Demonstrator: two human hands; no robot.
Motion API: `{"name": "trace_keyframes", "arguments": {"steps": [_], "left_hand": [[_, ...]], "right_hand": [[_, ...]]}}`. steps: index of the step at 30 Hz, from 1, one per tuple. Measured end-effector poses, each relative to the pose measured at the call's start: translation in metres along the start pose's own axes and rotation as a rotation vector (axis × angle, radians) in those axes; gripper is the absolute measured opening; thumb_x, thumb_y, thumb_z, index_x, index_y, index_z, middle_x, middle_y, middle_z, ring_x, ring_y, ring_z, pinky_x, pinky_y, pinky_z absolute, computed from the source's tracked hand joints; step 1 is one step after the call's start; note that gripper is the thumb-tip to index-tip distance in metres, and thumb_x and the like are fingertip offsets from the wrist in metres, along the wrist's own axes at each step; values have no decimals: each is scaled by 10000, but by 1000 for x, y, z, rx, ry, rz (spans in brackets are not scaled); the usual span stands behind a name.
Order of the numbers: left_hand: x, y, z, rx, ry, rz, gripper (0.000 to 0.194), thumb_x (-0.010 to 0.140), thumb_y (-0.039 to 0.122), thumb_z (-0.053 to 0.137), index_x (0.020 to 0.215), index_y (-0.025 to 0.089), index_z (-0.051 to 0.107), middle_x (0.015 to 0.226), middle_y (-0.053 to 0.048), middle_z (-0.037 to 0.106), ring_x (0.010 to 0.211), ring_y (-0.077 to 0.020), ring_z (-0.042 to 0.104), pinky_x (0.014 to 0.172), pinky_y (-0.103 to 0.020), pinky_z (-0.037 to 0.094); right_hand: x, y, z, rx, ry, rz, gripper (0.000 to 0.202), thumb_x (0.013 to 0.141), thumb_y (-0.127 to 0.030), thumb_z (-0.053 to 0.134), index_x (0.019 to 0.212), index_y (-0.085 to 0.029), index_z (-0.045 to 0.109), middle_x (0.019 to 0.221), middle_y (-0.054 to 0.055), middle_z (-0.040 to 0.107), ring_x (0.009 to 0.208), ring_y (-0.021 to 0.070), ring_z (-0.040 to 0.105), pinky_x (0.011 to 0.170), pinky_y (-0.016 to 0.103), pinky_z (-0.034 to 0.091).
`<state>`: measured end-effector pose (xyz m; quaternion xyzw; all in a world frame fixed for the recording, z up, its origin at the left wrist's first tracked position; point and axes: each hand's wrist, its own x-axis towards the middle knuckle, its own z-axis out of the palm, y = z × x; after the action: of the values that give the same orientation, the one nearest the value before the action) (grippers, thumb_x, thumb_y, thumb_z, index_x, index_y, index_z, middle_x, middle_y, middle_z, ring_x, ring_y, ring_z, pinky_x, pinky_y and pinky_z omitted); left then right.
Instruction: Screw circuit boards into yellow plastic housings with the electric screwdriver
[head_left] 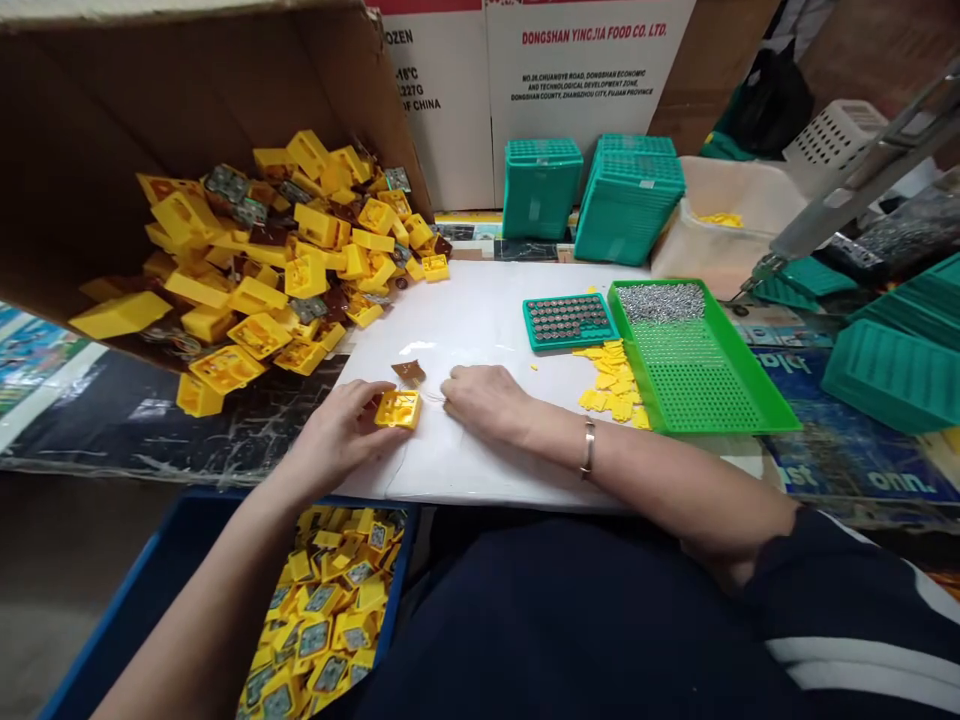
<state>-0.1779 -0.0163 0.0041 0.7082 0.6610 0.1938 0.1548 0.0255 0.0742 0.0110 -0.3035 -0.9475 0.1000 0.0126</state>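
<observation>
My left hand (349, 428) is closed around a small yellow plastic housing (397, 409), its hollow side facing up, over the white work surface (465, 310). Just behind the housing lies a small brown piece (409, 373); whether it is joined to the housing by wires I cannot tell. To the right, my right hand (484, 400) has its fingers pinched together at thin pale wires (432, 398) that run toward the housing. The fingertips of that hand are partly hidden by its knuckles.
An open cardboard box (225, 80) spills yellow housings at left. A blue bin (142, 610) below holds more. On the right are a green tray (712, 375) with screws, a teal tray (568, 322) of round metal parts, and yellow chips (615, 385). A metal tool (825, 200) hangs beyond.
</observation>
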Motion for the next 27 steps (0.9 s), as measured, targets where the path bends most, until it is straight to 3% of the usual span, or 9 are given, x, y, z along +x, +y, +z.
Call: {"name": "trace_keyframes", "arguments": {"steps": [4,9,13,15,17,21,24,27], "left_hand": [[-5,40,15,-207,-70,-60,472,760,520,669,1078,188,561,987,-62,613,752,-185,550,697,-335,459],[-5,95,40,-756,-342,-143,380,789,459,680,1029,203,537,871,-4,586,725,-145,552,599,-254,441],[1,115,58,-1056,-437,-228,411,767,392,723,1057,203,501,895,2,580,724,-130,558,547,-223,468],[4,121,66,-1086,-405,-240,418,751,354,745,1052,200,498,911,1,582,748,-129,562,555,-217,485],[7,126,73,-1101,-363,-229,428,748,317,753,1069,203,494,942,-6,594,799,-136,578,609,-228,510],[12,135,78,-1169,-374,-174,431,767,264,744,1102,214,477,995,-18,617,888,-153,607,759,-277,523],[16,140,77,-1204,-442,-173,461,784,235,727,1148,237,446,949,-4,626,872,-153,620,756,-271,508],[17,144,76,-1262,-503,-163,462,795,197,709,1158,250,428,931,4,635,878,-146,624,755,-250,490]], "right_hand": [[-52,25,-7,-61,-9,62,226,927,-189,459,928,-129,677,960,121,651,841,199,602,607,279,373],[-102,47,0,101,1,76,196,922,-171,504,919,-136,697,893,83,635,771,142,561,669,264,387],[-117,56,7,659,257,248,146,884,-180,570,938,-132,698,888,60,670,797,125,586,756,263,455],[-121,60,7,1007,279,315,172,879,-231,581,984,-138,681,851,30,676,688,97,572,670,240,472],[-127,62,5,1187,240,287,202,876,-269,588,1010,-139,668,843,20,673,633,85,557,618,230,473],[-137,68,-1,953,303,41,122,881,-219,603,953,-151,674,911,38,668,829,114,606,786,252,481],[-141,71,-8,661,308,-135,149,915,-220,564,987,-148,672,892,54,635,823,128,584,765,254,470],[-141,70,-19,492,227,-165,132,911,-194,567,958,-146,681,873,49,615,812,125,571,745,237,454]]}}
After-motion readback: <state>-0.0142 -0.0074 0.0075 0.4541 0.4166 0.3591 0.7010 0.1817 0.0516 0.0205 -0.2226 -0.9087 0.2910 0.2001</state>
